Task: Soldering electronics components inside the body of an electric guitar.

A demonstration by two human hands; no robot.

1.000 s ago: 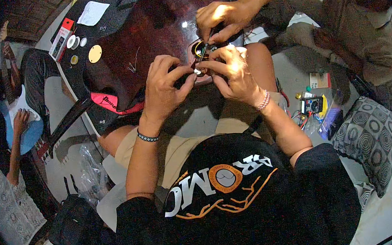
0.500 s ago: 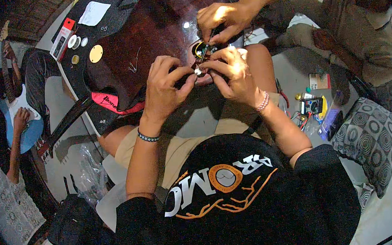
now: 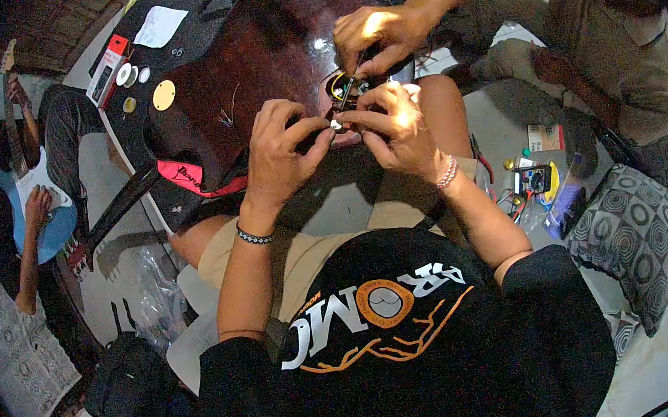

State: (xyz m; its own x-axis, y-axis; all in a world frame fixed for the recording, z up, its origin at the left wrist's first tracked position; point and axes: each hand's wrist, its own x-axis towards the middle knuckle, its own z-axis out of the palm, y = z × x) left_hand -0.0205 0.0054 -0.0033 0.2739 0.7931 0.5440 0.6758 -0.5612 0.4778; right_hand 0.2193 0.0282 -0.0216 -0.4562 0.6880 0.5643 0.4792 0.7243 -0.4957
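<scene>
Dark-red, glossy guitar body (image 3: 266, 43) before you.
Your left hand (image 3: 279, 145) pinches a small whitish part (image 3: 336, 125) between thumb and forefinger tips, by the near edge of the round cavity (image 3: 333, 88); your right hand's (image 3: 400, 124) fingertips lie just beside it, whether gripping I cannot tell.

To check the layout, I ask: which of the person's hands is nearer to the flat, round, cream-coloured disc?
Left. The left hand is right of the disc and lower in the picture; the right hand is farther right, also lower.
</scene>
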